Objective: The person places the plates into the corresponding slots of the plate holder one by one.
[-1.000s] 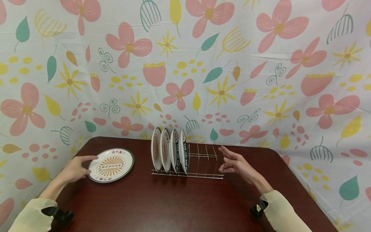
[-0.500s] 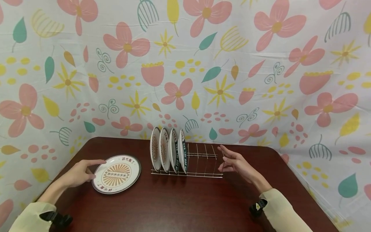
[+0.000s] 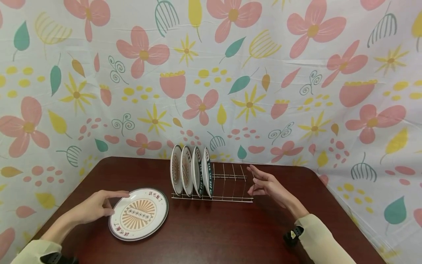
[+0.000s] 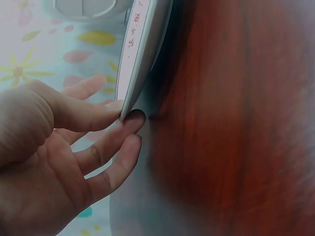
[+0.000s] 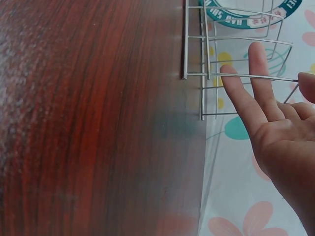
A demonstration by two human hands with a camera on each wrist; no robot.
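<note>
The left hand [image 3: 95,209] pinches the loose plate [image 3: 138,214] by its rim, thumb against fingertips, leaving the printed face uncovered; that plate is over the table [image 3: 211,234], left of the rack [image 5: 186,44]. There, 4 plates [image 3: 187,171] stand on edge, wires presumably keeping them apart. The right hand's [image 3: 271,189] thumb and 2 spread fingers hold an end wire, probably for steadiness.

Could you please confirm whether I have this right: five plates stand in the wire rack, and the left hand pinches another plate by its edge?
Not quite: the head view shows four plates, not five, standing in the wire rack. The left hand does pinch another plate by its edge.
</note>
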